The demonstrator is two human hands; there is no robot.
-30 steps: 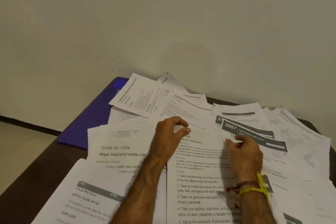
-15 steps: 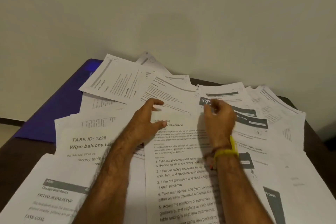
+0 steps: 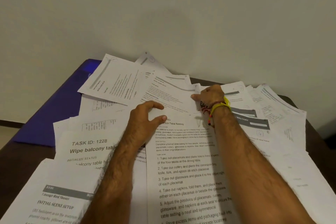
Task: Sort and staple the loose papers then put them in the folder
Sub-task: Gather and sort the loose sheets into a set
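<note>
Where the dark bench [image 3: 27, 152] meets the pale wall, a blue folder [image 3: 54, 111] lies flat at the far left, its right part covered by loose papers [image 3: 116, 82]. Landmark for all positions: the table-setting sheet [image 3: 185, 172], a printed page with numbered steps at centre, nearest the camera.

Left of that sheet: a page headed "TASK ID: 1228" [image 3: 87, 149], and nearer the camera a page with a grey header bar [image 3: 60, 200]; both overlap other sheets. Beyond and left of it, a tilted page sits on top of the pile, its edge over the folder.

Left hand [image 3: 143, 123]: resting at the landmark sheet's upper left corner, thumb and forefinger curved and apart, a narrow gap between them. Whether they pinch the corner cannot be told.

Right hand [image 3: 209, 94]: beyond the sheet's top edge, fingers curled onto the edge of an overlapping page; grip looks like a pinch, fingertips partly hidden. Yellow and red bands [image 3: 218, 109] sit on that wrist.

Right of the sheet: a page with a dark banner reading "BALCONY" [image 3: 252, 122], then further fanned sheets reaching toward the bench's right edge.
</note>
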